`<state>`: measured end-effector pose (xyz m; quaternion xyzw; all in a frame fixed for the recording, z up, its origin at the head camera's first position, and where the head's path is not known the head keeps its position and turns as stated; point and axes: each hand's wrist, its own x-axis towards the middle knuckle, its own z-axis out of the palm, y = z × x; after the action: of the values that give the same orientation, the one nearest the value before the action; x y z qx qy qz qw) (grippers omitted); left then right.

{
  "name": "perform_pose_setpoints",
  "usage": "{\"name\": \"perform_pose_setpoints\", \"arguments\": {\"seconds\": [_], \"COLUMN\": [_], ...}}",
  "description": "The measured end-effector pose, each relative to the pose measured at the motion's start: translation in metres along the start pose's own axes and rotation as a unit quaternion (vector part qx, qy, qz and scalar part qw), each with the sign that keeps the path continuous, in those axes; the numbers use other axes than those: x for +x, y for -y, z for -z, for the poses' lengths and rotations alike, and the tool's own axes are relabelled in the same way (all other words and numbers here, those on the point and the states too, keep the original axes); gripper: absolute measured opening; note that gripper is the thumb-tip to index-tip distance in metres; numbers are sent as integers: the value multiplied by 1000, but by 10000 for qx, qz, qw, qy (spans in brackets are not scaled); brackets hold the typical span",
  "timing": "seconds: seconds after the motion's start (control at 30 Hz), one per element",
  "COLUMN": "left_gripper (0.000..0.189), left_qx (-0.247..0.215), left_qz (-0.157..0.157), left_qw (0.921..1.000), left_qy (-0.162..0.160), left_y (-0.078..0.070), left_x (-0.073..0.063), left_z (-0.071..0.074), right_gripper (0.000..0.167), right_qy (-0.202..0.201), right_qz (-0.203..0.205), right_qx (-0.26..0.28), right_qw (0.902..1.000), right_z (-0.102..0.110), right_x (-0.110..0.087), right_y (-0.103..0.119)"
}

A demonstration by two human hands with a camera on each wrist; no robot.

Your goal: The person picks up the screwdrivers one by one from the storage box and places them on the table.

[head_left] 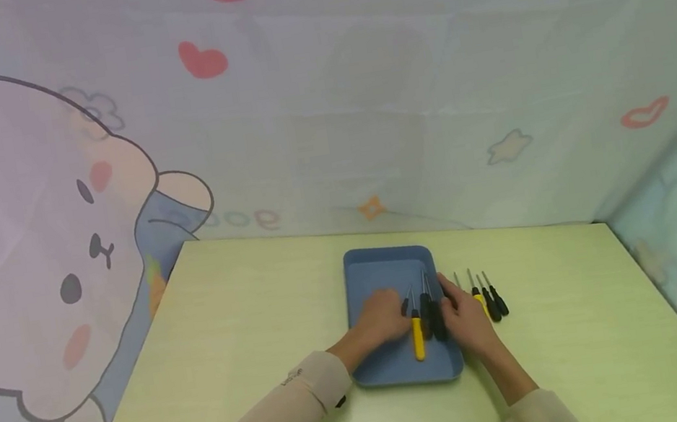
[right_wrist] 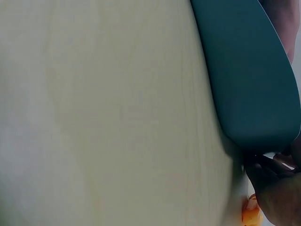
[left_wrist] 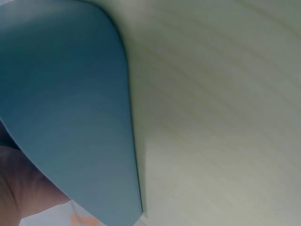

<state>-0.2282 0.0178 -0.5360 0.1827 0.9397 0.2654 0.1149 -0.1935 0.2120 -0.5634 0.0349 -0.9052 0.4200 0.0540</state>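
On pale yellow worktop, with left hand inside shallow blue rectangular tray, right hand alongside, cannot tell either grip. Between them, best nudge yellow-handled metal screwdriver straight.

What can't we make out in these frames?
Blue rectangular tray, both wrist views: interior hidden by outer walls.
Bare left hand, head view: fingertips hidden by the hand itself; grip unclear.
Leftmost thin metal shaft on the pale yellow-green table, head view: handle hidden by the bare right hand.
Yellow-handled screwdriver in the tray, head view: tip too small to identify.
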Motion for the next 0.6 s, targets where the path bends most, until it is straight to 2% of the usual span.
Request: {"name": "perform_pose_setpoints", "arguments": {"seconds": [0.27, 0.47, 0.6], "left_gripper": [34, 33, 32], "left_qx": [-134, -6, -94], "left_qz": [99, -25, -79], "left_qw": [9998, 9999, 9999], "left_qy": [-89, -114, -85], "left_y": [-1, -3, 3], "left_x": [0, -4, -1], "left_z": [0, 3, -2], "right_gripper": [53, 53, 52], "right_qy": [-108, -176, -262], "right_qz": [101, 168, 268], "right_qx": [-154, -176, -180], "right_qw": [9998, 9995, 9991], "right_z": [2, 0, -3], "right_x": [2, -1, -2], "right_y": [1, -1, -2]}}
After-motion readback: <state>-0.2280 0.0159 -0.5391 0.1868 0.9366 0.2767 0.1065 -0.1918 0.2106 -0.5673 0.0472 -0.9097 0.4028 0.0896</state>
